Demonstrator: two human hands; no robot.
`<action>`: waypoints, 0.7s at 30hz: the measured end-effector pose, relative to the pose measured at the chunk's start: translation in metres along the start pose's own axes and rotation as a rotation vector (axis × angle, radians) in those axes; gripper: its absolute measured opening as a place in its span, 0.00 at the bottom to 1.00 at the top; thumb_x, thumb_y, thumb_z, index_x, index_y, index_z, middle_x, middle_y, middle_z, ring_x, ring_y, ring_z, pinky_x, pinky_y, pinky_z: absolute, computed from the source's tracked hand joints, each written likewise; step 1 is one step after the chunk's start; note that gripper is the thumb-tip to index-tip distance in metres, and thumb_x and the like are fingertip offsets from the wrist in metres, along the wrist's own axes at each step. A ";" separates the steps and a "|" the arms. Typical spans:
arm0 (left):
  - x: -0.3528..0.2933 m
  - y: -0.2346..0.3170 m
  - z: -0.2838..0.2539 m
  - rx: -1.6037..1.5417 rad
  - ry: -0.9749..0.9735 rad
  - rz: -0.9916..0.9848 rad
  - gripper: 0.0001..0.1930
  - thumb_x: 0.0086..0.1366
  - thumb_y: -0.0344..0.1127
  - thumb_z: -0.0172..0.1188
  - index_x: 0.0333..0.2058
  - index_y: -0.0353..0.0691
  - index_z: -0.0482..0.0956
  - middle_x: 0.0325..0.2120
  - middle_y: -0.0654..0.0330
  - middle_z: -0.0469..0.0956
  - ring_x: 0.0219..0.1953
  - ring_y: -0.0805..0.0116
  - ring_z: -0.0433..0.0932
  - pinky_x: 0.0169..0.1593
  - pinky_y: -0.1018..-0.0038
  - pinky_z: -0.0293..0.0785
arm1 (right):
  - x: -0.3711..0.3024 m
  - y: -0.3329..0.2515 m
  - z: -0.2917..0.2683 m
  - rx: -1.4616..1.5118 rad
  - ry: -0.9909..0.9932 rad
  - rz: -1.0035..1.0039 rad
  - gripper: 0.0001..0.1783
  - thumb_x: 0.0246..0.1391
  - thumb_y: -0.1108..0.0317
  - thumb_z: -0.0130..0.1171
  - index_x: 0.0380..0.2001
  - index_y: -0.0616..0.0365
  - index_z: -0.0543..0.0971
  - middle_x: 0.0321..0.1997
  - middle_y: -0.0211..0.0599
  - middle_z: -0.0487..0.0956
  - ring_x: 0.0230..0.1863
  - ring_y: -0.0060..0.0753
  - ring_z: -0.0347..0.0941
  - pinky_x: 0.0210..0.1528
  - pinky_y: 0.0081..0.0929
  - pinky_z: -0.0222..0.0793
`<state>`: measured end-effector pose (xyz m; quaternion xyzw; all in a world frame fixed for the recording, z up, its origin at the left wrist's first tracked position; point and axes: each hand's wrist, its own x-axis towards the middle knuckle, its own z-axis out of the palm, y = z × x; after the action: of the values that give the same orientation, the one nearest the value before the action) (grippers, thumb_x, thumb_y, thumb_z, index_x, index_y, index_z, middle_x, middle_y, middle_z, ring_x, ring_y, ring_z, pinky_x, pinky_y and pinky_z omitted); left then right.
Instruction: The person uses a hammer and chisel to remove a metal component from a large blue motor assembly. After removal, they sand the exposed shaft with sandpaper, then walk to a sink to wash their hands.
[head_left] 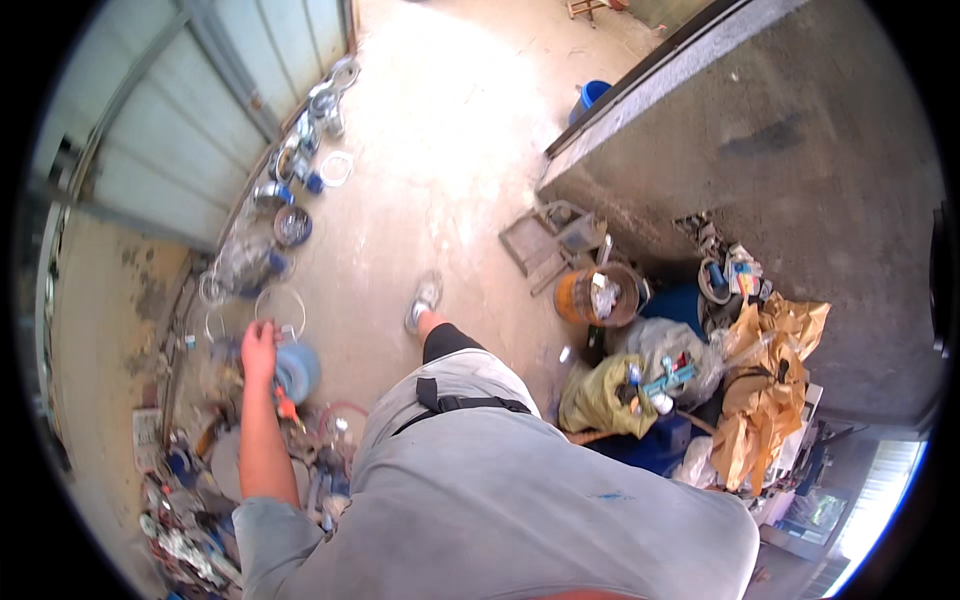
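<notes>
My left hand [259,347] is out to the left at the end of a bare forearm, its fingers curled closed. Whether anything is inside them is too small to make out. Close beside it, a thin white hoop [301,303] lies on the floor. A round light-blue container [300,370] stands just right of my wrist, and an orange-red piece [286,407] shows beside my forearm. My right hand is out of view.
Metal and blue parts [292,225] line the left wall. Mixed scrap [195,545] is heaped at lower left. To my right are a rusty metal frame [530,243], an orange bucket [573,297], a yellow-green sack [597,398] and brown paper [745,440]. My shoe [425,298] rests on bare floor.
</notes>
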<state>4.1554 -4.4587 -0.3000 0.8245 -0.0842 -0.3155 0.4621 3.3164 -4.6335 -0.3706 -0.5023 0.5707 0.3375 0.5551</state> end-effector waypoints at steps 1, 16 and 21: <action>0.030 0.004 0.016 0.037 -0.020 -0.011 0.13 0.75 0.37 0.54 0.46 0.32 0.78 0.36 0.55 0.84 0.36 0.70 0.82 0.40 0.70 0.77 | 0.017 -0.028 -0.037 0.095 -0.074 -0.122 0.20 0.60 0.57 0.60 0.44 0.63 0.86 0.42 0.43 0.86 0.38 0.35 0.81 0.46 0.39 0.78; 0.391 0.162 0.150 1.337 -1.061 -0.078 0.21 0.65 0.44 0.56 0.51 0.38 0.82 0.46 0.44 0.83 0.55 0.54 0.80 0.60 0.60 0.72 | 0.103 -0.846 -0.659 0.765 0.587 -0.690 0.20 0.70 0.58 0.56 0.55 0.62 0.78 0.46 0.37 0.84 0.41 0.24 0.80 0.42 0.24 0.74; 0.704 0.344 0.284 1.145 -0.767 -0.340 0.13 0.71 0.39 0.55 0.43 0.34 0.79 0.28 0.52 0.83 0.28 0.57 0.82 0.31 0.58 0.77 | 0.227 -0.777 -0.619 0.341 0.573 0.049 0.24 0.65 0.51 0.57 0.47 0.64 0.80 0.34 0.49 0.85 0.37 0.45 0.83 0.41 0.40 0.78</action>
<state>4.5918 -5.1558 -0.4374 0.7704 -0.2636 -0.5574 -0.1621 3.8976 -5.4704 -0.3604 -0.4627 0.7638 0.0955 0.4398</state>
